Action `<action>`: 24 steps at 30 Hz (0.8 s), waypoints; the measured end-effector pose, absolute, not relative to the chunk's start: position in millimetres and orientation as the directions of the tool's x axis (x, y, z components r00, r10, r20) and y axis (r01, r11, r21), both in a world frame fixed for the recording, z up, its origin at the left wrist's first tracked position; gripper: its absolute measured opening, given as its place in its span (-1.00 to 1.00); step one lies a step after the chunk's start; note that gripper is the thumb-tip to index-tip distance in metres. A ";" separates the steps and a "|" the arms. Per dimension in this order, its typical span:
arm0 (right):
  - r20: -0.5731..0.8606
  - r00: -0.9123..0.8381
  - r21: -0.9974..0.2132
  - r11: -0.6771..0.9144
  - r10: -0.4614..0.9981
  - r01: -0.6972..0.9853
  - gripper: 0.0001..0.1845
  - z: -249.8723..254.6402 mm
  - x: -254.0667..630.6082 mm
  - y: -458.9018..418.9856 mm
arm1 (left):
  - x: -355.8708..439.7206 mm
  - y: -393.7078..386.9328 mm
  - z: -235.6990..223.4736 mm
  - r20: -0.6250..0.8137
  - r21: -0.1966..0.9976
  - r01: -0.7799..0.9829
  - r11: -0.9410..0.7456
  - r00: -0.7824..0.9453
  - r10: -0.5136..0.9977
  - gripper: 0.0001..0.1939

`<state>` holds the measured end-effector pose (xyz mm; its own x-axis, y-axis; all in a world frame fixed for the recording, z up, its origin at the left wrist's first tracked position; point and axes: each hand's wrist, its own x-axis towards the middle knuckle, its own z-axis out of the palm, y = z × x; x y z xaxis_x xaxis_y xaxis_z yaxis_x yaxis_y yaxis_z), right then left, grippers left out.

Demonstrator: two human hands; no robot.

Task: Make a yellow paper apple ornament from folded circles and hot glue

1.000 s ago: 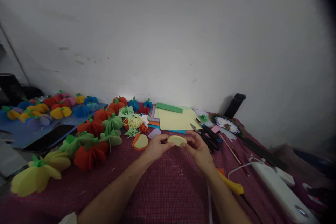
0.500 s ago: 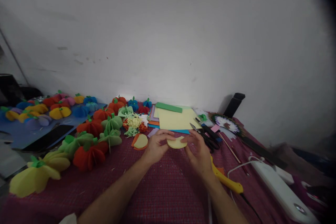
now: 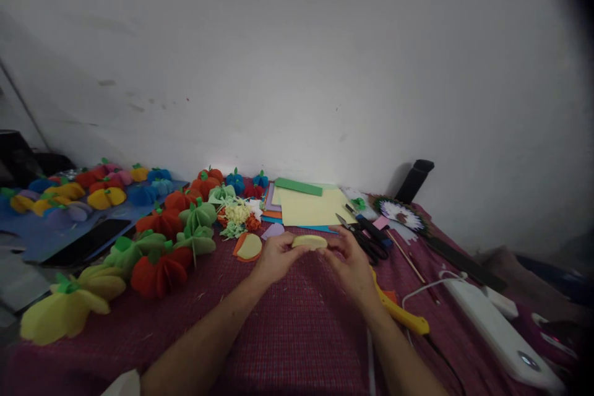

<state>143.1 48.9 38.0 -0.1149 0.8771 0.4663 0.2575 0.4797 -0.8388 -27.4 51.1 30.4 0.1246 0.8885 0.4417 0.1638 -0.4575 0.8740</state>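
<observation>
A pale yellow folded paper piece (image 3: 309, 241) is pinched between both hands over the dark red cloth (image 3: 297, 328). My left hand (image 3: 275, 258) grips its left end with closed fingers. My right hand (image 3: 351, 266) holds its right end, fingers curled round it. Just left of my left hand lies a yellow paper disc on an orange one (image 3: 248, 247). Black scissors (image 3: 364, 237) lie right of my right hand.
Several paper pumpkins (image 3: 160, 260) in red, green, yellow and blue fill the left side. A stack of coloured paper sheets (image 3: 309, 206) lies by the wall. A yellow glue gun (image 3: 401, 315), a white power strip (image 3: 499, 334) and a dark phone (image 3: 86, 242) lie around.
Both hands have kept hold of the yellow piece and turned it, so it now shows edge-on rather than as a flatter half disc. The view has shifted slightly.
</observation>
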 end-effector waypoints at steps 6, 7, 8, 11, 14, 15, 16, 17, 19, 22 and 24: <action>0.364 -0.171 -0.930 0.366 0.916 -0.016 -0.54 34.2 139.2 53.3 | -19.6 55.5 24.7 0.221 0.963 -0.191 -0.188 0.166 0.961 -0.64; 0.356 -0.179 -0.934 0.355 0.917 -0.037 -0.54 33.6 138.7 53.8 | -19.0 56.2 23.1 0.200 0.965 -0.203 -0.166 0.160 0.967 -0.64; 0.348 -0.185 -0.937 0.345 0.919 -0.051 -0.53 32.9 138.5 54.4 | -18.7 56.8 21.5 0.188 0.966 -0.208 -0.154 0.155 0.970 -0.65; 0.315 -0.214 -0.949 0.305 0.925 -0.079 -0.48 30.1 138.4 56.6 | -18.0 57.9 17.5 0.190 0.964 -0.215 -0.154 0.160 0.969 -0.65; 0.292 -0.243 -0.956 0.278 0.925 -0.091 -0.48 27.0 138.9 58.7 | -17.3 57.9 15.4 0.198 0.966 -0.199 -0.164 0.163 0.967 -0.64; 0.289 -0.245 -0.957 0.275 0.925 -0.091 -0.49 26.2 139.1 59.1 | -17.1 57.9 15.0 0.200 0.966 -0.194 -0.168 0.162 0.966 -0.63; 0.291 -0.244 -0.957 0.276 0.925 -0.092 -0.50 25.7 139.1 59.4 | -17.1 57.8 14.7 0.201 0.967 -0.193 -0.169 0.161 0.966 -0.63; 0.292 -0.243 -0.956 0.278 0.925 -0.090 -0.51 25.3 139.1 59.6 | -17.1 57.8 14.5 0.203 0.966 -0.195 -0.170 0.162 0.966 -0.64; 0.290 -0.249 -0.957 0.278 0.924 -0.083 -0.52 24.5 139.0 60.1 | -17.5 58.1 14.0 0.205 0.965 -0.200 -0.171 0.163 0.965 -0.65; 0.278 -0.269 -0.961 0.266 0.922 -0.079 -0.52 21.5 139.5 62.3 | -17.6 59.3 12.5 0.204 0.966 -0.191 -0.172 0.167 0.965 -0.65; 0.271 -0.269 -0.963 0.262 0.924 -0.068 -0.52 17.5 140.9 64.9 | -17.1 60.3 10.6 0.212 0.967 -0.185 -0.178 0.184 0.960 -0.64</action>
<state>140.9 64.9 17.5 -0.2693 0.9243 0.2705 -0.0676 0.2621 -0.9627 -17.1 60.3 10.6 0.1843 0.9598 0.2118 -0.1848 -0.1778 0.9666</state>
